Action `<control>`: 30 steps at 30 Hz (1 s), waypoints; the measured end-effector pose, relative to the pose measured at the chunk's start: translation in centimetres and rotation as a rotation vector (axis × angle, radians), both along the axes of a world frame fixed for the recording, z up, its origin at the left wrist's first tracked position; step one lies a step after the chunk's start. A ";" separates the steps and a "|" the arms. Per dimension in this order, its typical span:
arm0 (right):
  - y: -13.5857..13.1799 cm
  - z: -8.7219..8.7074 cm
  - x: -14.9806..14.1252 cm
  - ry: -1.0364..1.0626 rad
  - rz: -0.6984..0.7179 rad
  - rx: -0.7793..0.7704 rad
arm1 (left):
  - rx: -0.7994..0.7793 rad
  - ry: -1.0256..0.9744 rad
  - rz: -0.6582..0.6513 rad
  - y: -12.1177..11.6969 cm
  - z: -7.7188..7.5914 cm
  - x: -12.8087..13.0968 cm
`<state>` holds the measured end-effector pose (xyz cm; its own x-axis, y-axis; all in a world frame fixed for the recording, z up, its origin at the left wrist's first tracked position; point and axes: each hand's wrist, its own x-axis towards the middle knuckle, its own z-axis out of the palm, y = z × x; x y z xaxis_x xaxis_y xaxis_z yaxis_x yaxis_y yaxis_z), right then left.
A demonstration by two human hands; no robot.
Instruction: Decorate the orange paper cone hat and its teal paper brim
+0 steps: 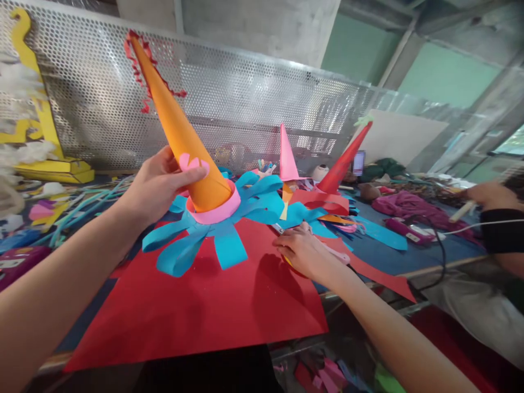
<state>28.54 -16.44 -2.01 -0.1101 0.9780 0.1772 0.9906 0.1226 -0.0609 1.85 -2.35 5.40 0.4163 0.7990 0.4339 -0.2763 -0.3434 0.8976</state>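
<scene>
My left hand [164, 177] grips an orange paper cone hat [176, 125], thumb across a small pink paper piece [194, 164] on its side. Curly red paper strips [137, 65] hang from the tip. A pink band [216, 212] rings the base, and looped blue paper strips [231, 245] spread out around it. The cone leans left over a large red paper sheet [204, 316]. At the sheet's right side, my right hand [301, 248] is closed over what look like scissors [278, 228]; a silver end and a bit of yellow show, the rest being covered.
Behind my right hand stand a pink cone [288, 155] and a red cone hat [344, 161]. Paper scraps and strips [85, 213] clutter the left side. A purple cloth [405, 207] and a cabled device [409, 230] lie right, near another person's hand [493, 195]. Perforated metal [229, 87] rises behind.
</scene>
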 end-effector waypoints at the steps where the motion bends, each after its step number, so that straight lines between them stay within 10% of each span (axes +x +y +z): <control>1: 0.7 -0.1 0.1 -0.006 -0.013 -0.003 | -0.007 -0.016 0.006 0.1 0.1 0.0; 18: 5.3 -1.5 -11.2 0.137 0.342 -0.195 | -0.094 -0.105 -0.031 1.5 1.0 -1.1; 26: 0.0 -2.6 -12.7 0.102 0.678 -0.426 | -0.068 -0.073 -0.021 1.5 1.2 -2.3; 30: -0.5 -2.6 -11.3 0.107 0.557 -0.429 | -0.077 -0.106 -0.019 1.7 1.5 -2.8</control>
<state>17.28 -16.97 -4.65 -0.6178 0.7671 -0.1726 0.7732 0.5527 -0.3110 -0.93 -0.62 6.90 0.3870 0.8237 0.4144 -0.3771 -0.2687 0.8863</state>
